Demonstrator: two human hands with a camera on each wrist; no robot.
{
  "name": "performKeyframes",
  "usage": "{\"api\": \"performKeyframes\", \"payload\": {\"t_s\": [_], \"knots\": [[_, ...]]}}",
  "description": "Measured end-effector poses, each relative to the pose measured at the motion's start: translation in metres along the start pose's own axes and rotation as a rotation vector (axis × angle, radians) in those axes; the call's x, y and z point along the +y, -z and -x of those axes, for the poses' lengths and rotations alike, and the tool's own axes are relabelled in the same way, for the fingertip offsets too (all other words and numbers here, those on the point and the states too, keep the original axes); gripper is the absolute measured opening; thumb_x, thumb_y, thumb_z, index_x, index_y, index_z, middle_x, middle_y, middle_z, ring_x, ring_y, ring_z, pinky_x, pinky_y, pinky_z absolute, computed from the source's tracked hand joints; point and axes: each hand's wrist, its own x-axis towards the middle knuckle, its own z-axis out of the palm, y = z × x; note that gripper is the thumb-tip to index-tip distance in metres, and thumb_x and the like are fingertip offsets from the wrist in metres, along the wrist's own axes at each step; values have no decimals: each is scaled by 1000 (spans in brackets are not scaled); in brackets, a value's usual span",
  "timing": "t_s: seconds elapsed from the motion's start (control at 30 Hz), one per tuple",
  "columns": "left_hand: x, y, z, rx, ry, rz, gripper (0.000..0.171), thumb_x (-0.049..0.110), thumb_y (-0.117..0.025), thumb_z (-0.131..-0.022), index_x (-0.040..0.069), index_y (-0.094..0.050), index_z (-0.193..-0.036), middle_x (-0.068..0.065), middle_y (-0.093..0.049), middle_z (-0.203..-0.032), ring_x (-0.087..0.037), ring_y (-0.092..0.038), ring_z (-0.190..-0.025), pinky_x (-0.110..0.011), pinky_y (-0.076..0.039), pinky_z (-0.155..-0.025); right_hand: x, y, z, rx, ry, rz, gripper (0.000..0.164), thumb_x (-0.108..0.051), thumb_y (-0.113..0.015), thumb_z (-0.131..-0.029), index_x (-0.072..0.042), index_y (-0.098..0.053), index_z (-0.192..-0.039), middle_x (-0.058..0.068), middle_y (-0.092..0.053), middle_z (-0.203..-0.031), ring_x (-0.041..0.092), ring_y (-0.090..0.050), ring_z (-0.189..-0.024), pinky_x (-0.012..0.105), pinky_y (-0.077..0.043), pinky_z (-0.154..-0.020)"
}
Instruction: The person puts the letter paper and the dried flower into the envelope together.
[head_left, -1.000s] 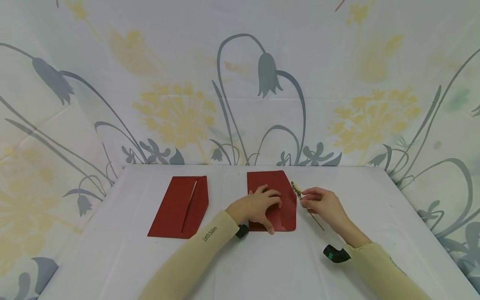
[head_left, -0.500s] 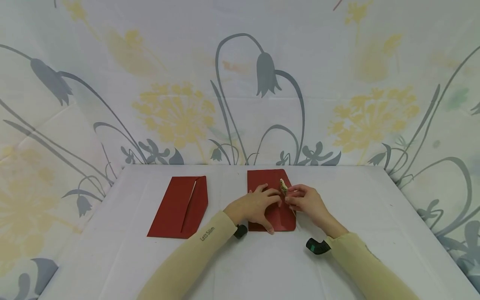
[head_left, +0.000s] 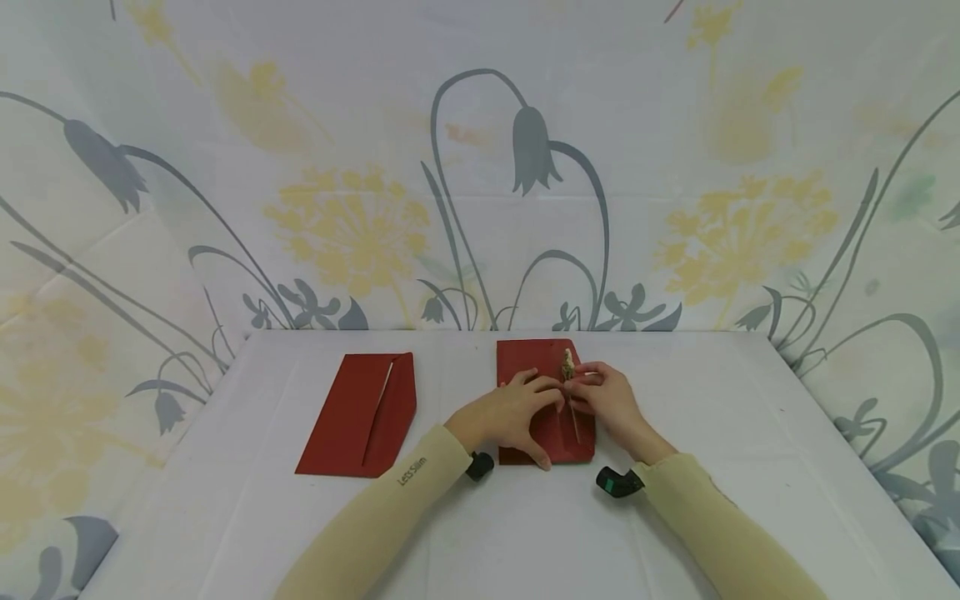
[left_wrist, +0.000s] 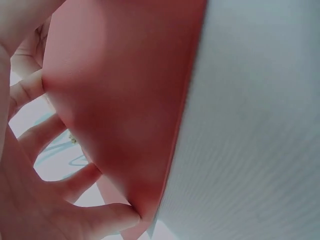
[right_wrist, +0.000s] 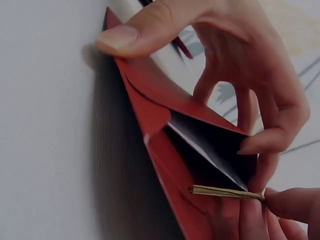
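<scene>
A red envelope [head_left: 517,357] lies at the table's centre, its flap side to the right. My left hand [head_left: 510,412] grips its front panel across the width, fingers bent over the edges; in the right wrist view the pocket [right_wrist: 215,145] gapes under that hand [right_wrist: 255,65]. A dried flower sprig [head_left: 567,365] with a pale yellowish head is pinched in my right hand [head_left: 609,404], above the envelope's right part. The cut end of its stem [right_wrist: 220,191] shows beside the opening. Left wrist view: fingertips press along the bowed red paper [left_wrist: 125,100].
A second red envelope [head_left: 341,421] lies to the left, with a thin white edge in its slit. White cloth covers the table [head_left: 480,542]. A flower-printed cloth [head_left: 652,108] hangs behind. Black wrist devices [head_left: 618,482] sit near the sleeves.
My right hand has carried the sprig leftward from beside the envelope to above it, and the stem has turned more lengthwise. My left hand has stayed on the envelope.
</scene>
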Motion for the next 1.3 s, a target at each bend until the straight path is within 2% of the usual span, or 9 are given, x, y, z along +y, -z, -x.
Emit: {"api": "performKeyframes", "payload": {"t_s": [0.33,0.5,0.7,0.87,1.07,1.3], "knots": [[-3,-2,2,37,-3,12,79,61,-84,-68,25,-52,-131,3,-30,-156,-33,-20,-146,-51,-41,-106,0,-15,2,74,-63,-209,38,-5,-62,-98,6,-44,-130,13,-62,-108,8,-67,-81,26,-58,-75],[-3,-3,3,42,12,30,75,60,-84,-68,27,-53,-128,1,-22,-159,-29,-19,-146,-49,-43,-105,1,-21,4,84,-82,-263,42,-4,-62,-98,7,-41,-133,10,-62,-104,8,-67,-80,27,-58,-73],[-2,-3,4,49,19,31,80,60,-85,-67,28,-52,-132,0,-18,-160,-28,-20,-146,-48,-45,-103,1,-21,-2,166,-81,-331,41,-5,-62,-98,4,-42,-132,9,-59,-106,7,-68,-81,27,-58,-75],[-1,-2,4,45,33,34,75,61,-85,-66,29,-51,-125,0,-19,-160,-28,-21,-146,-48,-46,-102,-2,-20,-3,199,-74,-365,40,-5,-61,-99,2,-42,-132,9,-58,-107,7,-68,-83,26,-57,-77],[-3,-4,3,47,18,28,74,61,-84,-67,28,-52,-125,1,-19,-160,-28,-20,-146,-47,-45,-103,-1,-24,6,130,-75,-293,39,-3,-61,-98,5,-42,-131,9,-61,-104,7,-67,-80,25,-58,-73],[-3,-3,3,43,12,24,75,60,-85,-68,28,-51,-127,2,-22,-159,-28,-18,-147,-49,-44,-104,5,-23,13,52,-61,-95,33,-3,-63,-96,4,-53,-126,6,-69,-96,10,-67,-78,24,-57,-70]]}}
